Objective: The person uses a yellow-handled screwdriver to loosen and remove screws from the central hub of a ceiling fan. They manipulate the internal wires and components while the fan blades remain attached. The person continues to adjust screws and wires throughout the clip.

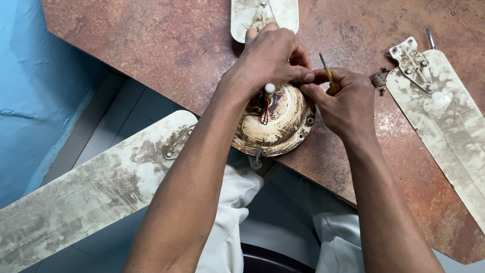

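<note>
A dirty round ceiling fan motor (283, 124) lies at the edge of a reddish-brown table (166, 45), with red and yellow wires showing on its top. My left hand (268, 58) rests over the motor's far side, fingers pinched together at its right rim. My right hand (343, 101) meets it there and holds a yellow-handled screwdriver (328, 76). A grimy fan blade (86, 192) is still fixed to the motor on the left and sticks out past the table.
A loose fan blade (449, 121) with its metal bracket lies on the table at the right, small metal parts (379, 78) beside it. Another blade (265, 17) points away at the top. A blue wall is left, tiled floor below.
</note>
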